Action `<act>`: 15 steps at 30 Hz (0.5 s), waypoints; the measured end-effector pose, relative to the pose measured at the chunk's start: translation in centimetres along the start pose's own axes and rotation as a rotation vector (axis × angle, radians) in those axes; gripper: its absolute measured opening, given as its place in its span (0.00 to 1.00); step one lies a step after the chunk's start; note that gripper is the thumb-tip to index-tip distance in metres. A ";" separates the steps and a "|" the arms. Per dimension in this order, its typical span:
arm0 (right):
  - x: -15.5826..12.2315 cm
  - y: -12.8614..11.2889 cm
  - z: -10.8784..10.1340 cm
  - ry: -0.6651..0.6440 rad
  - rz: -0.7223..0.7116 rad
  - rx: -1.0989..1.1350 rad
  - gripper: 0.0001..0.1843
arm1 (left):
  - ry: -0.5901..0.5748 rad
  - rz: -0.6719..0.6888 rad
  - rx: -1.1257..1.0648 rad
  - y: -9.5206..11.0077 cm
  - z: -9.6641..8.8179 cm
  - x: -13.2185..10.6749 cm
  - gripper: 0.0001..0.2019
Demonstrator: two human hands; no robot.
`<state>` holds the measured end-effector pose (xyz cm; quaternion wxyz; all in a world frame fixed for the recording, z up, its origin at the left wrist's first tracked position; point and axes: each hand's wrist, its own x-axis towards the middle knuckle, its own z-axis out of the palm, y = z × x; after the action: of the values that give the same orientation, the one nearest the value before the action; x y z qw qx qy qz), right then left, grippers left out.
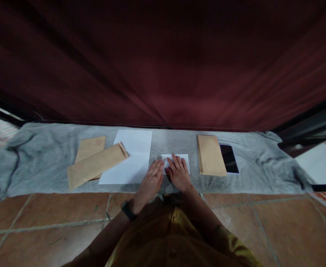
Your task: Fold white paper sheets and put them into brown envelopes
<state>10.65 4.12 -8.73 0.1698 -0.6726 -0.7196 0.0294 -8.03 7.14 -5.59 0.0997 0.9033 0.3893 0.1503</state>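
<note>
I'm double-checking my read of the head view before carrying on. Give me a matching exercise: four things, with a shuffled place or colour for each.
Things:
1. phone
2. small white paper
3. large white sheet
4. hanging cloth

Places or colours:
A. dark red
B. under the right hand
C. partly covered by a long brown envelope
D. beside the right-hand stack of brown envelopes

Pairs: 1-D; 2-B; 3-C; 4-A
</note>
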 end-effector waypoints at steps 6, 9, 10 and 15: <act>0.2 0.2 0.2 -0.030 -0.009 -0.035 0.27 | -0.006 -0.021 0.035 1.4 3.5 3.7 0.28; 0.3 0.1 0.2 -0.018 0.001 -0.034 0.27 | 0.002 -0.033 0.076 1.0 3.6 3.7 0.29; 0.3 0.1 0.3 -0.010 0.005 -0.034 0.27 | 0.004 -0.034 0.088 0.9 3.6 3.5 0.29; -0.2 0.6 0.6 0.061 0.055 -0.038 0.29 | 0.022 -0.044 0.105 1.0 3.5 3.2 0.31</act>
<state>11.01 4.13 -9.53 0.1781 -0.6959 -0.6957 -0.0002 -4.08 8.59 -7.96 0.0510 0.8968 0.4174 0.1376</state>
